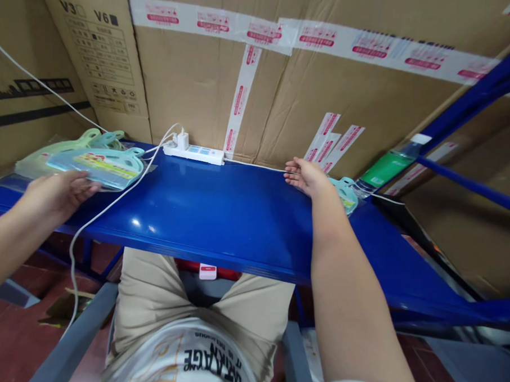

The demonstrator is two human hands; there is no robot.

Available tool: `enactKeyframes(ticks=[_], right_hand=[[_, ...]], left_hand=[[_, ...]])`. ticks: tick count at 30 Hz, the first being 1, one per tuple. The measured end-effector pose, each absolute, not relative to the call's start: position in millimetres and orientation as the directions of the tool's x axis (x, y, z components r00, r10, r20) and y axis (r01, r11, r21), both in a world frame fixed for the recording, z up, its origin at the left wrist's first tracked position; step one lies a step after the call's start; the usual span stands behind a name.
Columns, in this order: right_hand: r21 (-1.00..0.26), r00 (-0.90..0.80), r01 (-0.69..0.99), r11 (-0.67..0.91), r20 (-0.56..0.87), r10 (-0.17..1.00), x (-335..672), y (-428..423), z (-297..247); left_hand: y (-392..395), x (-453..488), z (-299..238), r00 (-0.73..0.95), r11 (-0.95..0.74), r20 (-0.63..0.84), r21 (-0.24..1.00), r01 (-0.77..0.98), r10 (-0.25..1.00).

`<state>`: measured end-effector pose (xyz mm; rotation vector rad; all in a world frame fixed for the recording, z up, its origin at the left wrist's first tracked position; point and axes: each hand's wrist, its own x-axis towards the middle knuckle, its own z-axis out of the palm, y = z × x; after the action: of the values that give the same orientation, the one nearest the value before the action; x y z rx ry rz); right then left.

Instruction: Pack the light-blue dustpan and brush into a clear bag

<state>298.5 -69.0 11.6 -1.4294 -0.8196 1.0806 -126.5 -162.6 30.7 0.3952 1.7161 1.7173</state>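
At the table's left end, my left hand (69, 190) is at the near edge of a light-blue flat plastic piece with a looped handle (129, 162). Its thumb and curled fingers pinch the clear wrapping; part of the grip is hard to make out. This piece has a yellow label and lies over similar green and blue wrapped pieces (59, 148). Over the table's right half, my right hand (303, 176) is empty, its fingers slightly apart. Just right of it, partly behind my wrist, lies another light-blue wrapped piece (349, 197).
A white power strip (194, 153) with a plugged-in charger stands at the back of the blue table (222, 215). A white cable (107, 208) crosses the left side. A green-labelled bottle (385, 168) leans at the right. Large cardboard boxes (191, 75) form the back.
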Motion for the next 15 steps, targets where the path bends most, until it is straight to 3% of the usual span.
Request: enactKeyframes(ticks=[9,15], right_hand=[[-0.986,0.313,-0.053,-0.16,-0.168,0.935,298,-69,11],[-0.983,0.326,-0.04,-0.177,-0.181,0.928,293,-72,14]], left_hand=[[-169,-109,13,-0.533,0.081,-0.243,0.947,-0.309,0.81],[-161,-104,13,-0.531,0.075,-0.254,0.939,-0.335,0.808]])
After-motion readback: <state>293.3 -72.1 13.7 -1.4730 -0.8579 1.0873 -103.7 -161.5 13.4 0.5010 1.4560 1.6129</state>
